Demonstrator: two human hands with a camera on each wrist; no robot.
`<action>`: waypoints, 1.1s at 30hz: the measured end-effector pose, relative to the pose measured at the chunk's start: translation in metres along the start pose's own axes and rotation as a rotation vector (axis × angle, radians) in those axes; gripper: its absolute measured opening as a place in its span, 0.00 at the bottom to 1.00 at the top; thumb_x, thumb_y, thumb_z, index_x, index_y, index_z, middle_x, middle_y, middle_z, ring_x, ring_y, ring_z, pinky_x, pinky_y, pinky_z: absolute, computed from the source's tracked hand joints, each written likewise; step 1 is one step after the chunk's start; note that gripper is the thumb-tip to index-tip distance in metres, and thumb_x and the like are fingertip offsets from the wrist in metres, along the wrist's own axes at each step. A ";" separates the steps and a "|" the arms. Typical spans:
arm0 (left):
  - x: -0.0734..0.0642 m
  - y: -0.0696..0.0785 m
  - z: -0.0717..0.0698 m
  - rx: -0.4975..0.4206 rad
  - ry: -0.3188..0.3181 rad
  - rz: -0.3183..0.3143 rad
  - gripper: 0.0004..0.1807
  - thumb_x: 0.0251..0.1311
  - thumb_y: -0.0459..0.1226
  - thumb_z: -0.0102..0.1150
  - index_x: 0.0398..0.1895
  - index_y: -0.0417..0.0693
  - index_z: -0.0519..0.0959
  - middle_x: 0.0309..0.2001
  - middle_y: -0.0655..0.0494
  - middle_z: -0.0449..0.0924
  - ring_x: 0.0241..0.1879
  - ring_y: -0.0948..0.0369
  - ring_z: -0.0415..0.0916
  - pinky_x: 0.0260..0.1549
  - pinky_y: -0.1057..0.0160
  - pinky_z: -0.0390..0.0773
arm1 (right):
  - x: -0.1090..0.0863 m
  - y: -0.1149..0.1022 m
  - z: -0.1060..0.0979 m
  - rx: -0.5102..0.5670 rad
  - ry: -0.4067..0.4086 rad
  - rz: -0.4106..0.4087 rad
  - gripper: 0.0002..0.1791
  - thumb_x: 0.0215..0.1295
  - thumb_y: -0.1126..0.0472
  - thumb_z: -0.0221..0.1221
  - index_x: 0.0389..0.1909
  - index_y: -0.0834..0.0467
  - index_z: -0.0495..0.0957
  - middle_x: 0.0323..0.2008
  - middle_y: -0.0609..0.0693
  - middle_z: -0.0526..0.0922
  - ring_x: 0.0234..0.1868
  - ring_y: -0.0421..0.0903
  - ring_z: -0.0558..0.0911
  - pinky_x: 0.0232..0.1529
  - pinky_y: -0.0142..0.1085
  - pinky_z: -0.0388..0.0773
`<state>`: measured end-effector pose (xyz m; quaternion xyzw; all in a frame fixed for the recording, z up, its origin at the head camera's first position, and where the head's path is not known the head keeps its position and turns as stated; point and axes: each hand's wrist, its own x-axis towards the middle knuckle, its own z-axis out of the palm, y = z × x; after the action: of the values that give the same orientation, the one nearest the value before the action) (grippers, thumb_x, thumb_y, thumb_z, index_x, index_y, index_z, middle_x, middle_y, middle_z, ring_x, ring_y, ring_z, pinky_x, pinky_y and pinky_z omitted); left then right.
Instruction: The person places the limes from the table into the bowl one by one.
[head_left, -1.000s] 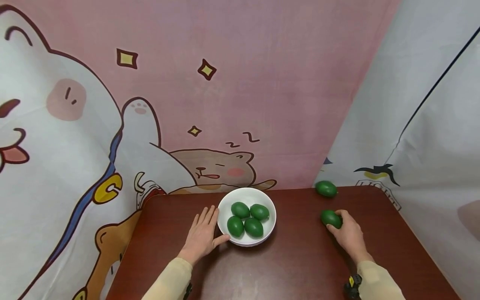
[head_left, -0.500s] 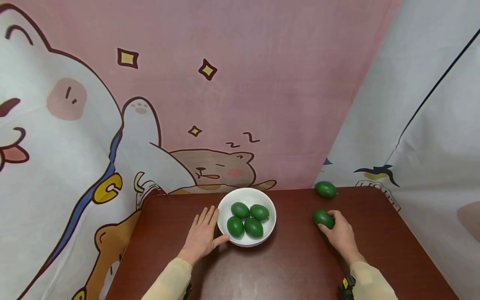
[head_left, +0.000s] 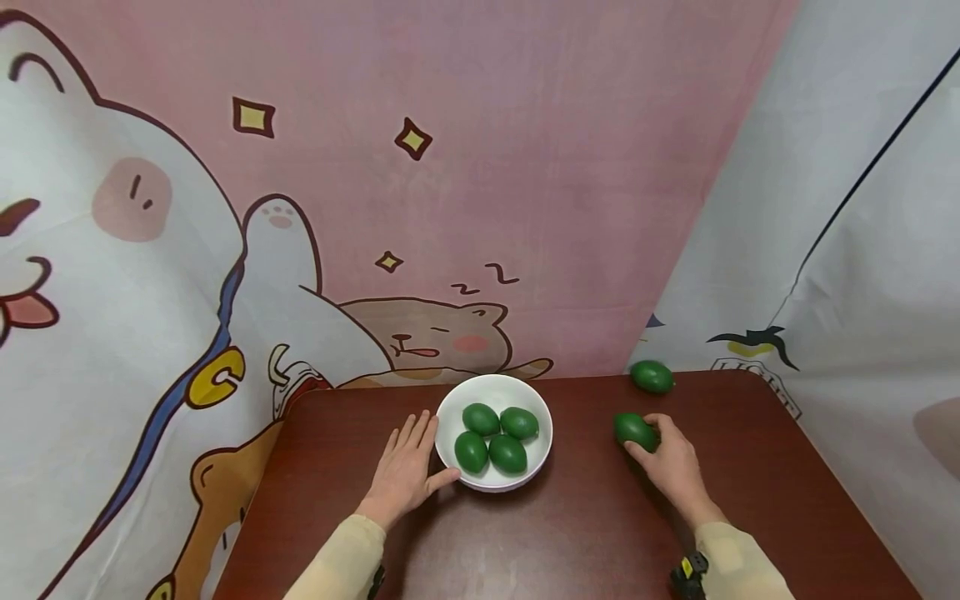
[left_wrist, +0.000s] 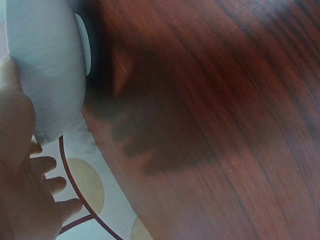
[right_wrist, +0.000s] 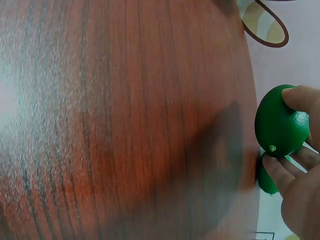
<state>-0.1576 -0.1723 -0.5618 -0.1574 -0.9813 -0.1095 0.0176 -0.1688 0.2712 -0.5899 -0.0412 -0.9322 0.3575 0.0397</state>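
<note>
My right hand point(head_left: 675, 462) pinches a green lime point(head_left: 634, 431) between thumb and fingers, over the right part of the table. In the right wrist view the held lime point(right_wrist: 282, 120) shows its small stem tip. A white bowl point(head_left: 493, 390) stands at the table's middle with several green limes in it, one of them a lime point(head_left: 507, 454) at the front. Along the bowl's left side lies my left hand point(head_left: 405, 471), fingers straight and thumb spread at the rim. The left wrist view shows that thumb against the outer wall of the bowl point(left_wrist: 47, 75).
Another lime point(head_left: 652, 377) lies near the back right edge of the brown table point(head_left: 570, 533), behind the held one. A cloth point(head_left: 570, 167) printed with cartoon animals hangs right behind the table and along its sides.
My right hand has moved left toward the bowl, carrying the lime with it. The left hand, the bowl and the other limes have stayed where they were.
</note>
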 end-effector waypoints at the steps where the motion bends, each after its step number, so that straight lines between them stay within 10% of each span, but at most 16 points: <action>1: 0.000 0.000 0.000 -0.001 0.003 0.001 0.57 0.61 0.69 0.59 0.80 0.39 0.58 0.79 0.39 0.57 0.79 0.40 0.53 0.73 0.37 0.58 | 0.000 -0.001 0.000 -0.002 0.006 -0.010 0.32 0.67 0.58 0.68 0.65 0.65 0.67 0.57 0.71 0.77 0.52 0.65 0.79 0.48 0.61 0.79; 12: -0.001 0.001 -0.002 0.002 0.002 0.000 0.56 0.61 0.68 0.60 0.80 0.39 0.59 0.79 0.39 0.57 0.79 0.41 0.53 0.73 0.37 0.59 | -0.003 -0.021 0.002 0.021 0.035 -0.090 0.30 0.66 0.59 0.69 0.64 0.64 0.69 0.51 0.65 0.80 0.39 0.53 0.78 0.37 0.45 0.77; 33: -0.001 0.002 -0.004 0.013 -0.007 0.003 0.57 0.61 0.69 0.58 0.80 0.39 0.58 0.80 0.40 0.56 0.79 0.41 0.53 0.74 0.36 0.57 | -0.010 -0.065 0.008 0.092 0.057 -0.180 0.30 0.63 0.62 0.73 0.62 0.63 0.71 0.53 0.64 0.81 0.46 0.58 0.82 0.45 0.53 0.81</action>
<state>-0.1558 -0.1721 -0.5579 -0.1593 -0.9817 -0.1027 0.0156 -0.1624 0.2168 -0.5532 0.0345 -0.9132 0.3934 0.1003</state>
